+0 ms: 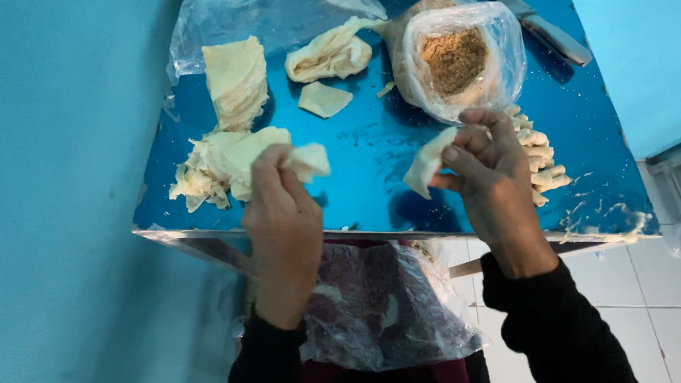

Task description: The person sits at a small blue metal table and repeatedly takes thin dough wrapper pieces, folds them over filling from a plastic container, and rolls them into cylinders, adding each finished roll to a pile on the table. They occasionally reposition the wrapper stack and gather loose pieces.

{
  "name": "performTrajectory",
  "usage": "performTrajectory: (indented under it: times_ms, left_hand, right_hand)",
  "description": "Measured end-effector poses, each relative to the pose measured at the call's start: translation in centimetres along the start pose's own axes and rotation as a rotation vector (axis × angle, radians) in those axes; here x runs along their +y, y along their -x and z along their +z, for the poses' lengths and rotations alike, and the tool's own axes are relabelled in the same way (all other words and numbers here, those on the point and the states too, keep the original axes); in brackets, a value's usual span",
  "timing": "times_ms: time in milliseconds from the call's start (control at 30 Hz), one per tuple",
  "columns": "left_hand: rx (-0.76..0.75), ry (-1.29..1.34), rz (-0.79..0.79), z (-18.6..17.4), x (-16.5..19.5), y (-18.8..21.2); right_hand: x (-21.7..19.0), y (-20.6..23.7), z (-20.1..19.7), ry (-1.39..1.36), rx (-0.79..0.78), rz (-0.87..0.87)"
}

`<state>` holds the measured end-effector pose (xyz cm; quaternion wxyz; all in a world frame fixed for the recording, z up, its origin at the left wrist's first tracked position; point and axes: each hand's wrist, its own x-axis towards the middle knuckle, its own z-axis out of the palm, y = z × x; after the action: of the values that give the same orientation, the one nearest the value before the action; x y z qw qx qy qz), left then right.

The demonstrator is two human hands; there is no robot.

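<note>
Dough sheets [237, 81] left on the tray [369, 143], bag of filling [456, 59] right, rolls [541, 160] beside it.

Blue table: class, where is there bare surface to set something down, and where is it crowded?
Bare: the table middle, between the two hands and below the small dough scrap. Crowded: dough sheets at left, crumb bag and rolled pieces at right.

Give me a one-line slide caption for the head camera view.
Both hands pinch thin dough sheets, left hand and right hand, over a shiny blue table beside an open bag of brown filling.
</note>
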<state>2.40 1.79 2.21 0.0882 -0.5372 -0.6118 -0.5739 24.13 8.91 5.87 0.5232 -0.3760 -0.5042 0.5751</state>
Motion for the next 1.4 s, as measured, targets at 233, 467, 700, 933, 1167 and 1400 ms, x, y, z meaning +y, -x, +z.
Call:
performTrajectory:
  times_ms: [233, 467, 700, 933, 1167, 1400]
  left_hand:
    - [-0.057, -0.23, 0.155, -0.3, 0.2, -1.9]
    - [-0.498, -0.048, 0.379, 1.5, 1.4, 2.9]
    - [-0.497, 0.017, 0.463, 1.4, 0.0, 4.1]
    - [-0.578, 0.137, 0.487, 0.8, -1.3, 3.9]
    - [-0.564, 0.112, 0.536, -0.2, -2.0, 4.0]
    - [-0.557, 0.129, 0.59, 0.4, -1.9, 4.5]
  right_hand:
    - [-0.8, -0.5, 1.8, 0.003, -0.091, -0.032]
    - [1.0, 3.9, -3.0, 0.259, -0.012, 0.214]
    - [-0.2, 9.5, -12.2, 1.206, 0.354, -0.322]
    - [1.7, 13.2, -19.1, 1.769, 0.604, -0.338]
    - [1.4, 13.0, -18.7, 1.805, 0.601, -0.279]
    - [-1.5, 10.0, -11.3, 1.133, 0.318, -0.471]
